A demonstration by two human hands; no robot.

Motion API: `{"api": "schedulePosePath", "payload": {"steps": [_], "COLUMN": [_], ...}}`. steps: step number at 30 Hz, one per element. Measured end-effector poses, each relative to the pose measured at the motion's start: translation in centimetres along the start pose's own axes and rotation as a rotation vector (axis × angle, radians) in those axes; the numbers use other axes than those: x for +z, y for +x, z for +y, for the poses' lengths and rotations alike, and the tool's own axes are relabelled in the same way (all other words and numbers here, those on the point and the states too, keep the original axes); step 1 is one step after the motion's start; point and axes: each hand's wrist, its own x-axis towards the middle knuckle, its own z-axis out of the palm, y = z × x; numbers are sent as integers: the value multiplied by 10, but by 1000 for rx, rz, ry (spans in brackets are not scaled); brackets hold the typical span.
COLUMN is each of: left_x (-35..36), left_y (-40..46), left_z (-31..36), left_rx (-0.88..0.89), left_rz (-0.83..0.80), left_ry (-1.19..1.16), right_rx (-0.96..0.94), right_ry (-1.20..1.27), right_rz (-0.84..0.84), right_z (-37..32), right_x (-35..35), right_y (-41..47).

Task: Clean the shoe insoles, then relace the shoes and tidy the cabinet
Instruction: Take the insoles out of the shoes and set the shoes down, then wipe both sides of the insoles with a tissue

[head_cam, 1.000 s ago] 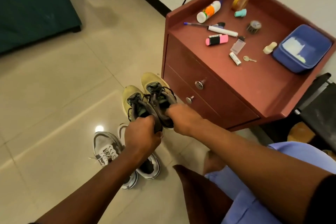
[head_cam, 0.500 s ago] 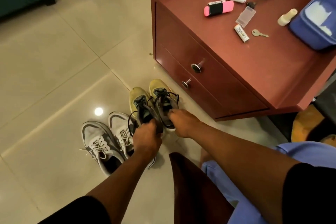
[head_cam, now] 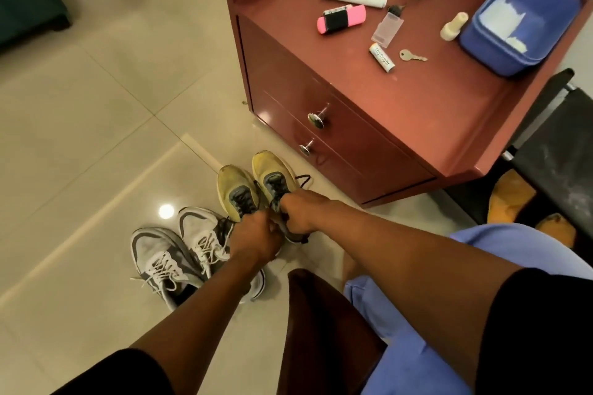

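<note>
together two hands (head_cam: 276,228) grip two yellow shoes (head_cam: 253,183) beside two white sneakers (head_cam: 179,250).

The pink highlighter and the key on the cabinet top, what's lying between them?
In the head view, a small clear plastic case and a white lip balm tube lie between the pink highlighter and the key.

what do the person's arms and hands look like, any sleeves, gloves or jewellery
Both forearms are bare, with black sleeves showing only at the frame's lower edge. The left hand and right hand wear no gloves. No watch, bracelet or ring shows on the visible parts. The fingers are mostly hidden from view.
</note>
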Motion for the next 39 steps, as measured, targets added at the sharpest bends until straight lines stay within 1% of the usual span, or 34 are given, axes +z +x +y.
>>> {"api": "schedulePosePath", "payload": {"steps": [5, 9, 12, 15, 19, 23, 26, 28, 31, 33, 36, 39], "left_x": [-37, -72, -99, -122, -147, -148, -130, -112, -79, -50, -1, 49], "left_y": [-7, -27, -49, -72, -108, -149, -178, -192, -204, -203, -193, -175], "left_z": [31, 70, 103, 143, 210, 282, 332, 360, 394, 410, 420, 424], "left_rx": [98, 229, 357, 509, 704, 896, 1006, 1047, 1040, 1011, 953, 875], "left_rz": [49, 40, 69, 90, 74, 73, 84, 78, 2, -18, -28, -80], "left_ry": [55, 54, 82, 131, 231, 294, 319, 363, 389, 418, 445, 504], "right_rx": [23, -1, -5, 27, 127, 211, 303, 378, 496, 585, 708, 763], "right_ry": [18, 34, 33, 35, 113, 154, 215, 279, 391, 469, 558, 657], "right_rz": [129, 264, 370, 521, 750, 914, 961, 1000, 1027, 1024, 932, 825], "right_z": [2, 10, 20, 36, 63, 88, 110, 128, 156, 177, 205, 232], "right_x": [-45, -82, -97, -103, -95, -76, -58, -43, -20, -4, 19, 40], "right_y": [-39, -105, -165, -230, -315, -380, -417, -433, -449, -452, -442, -418]}}
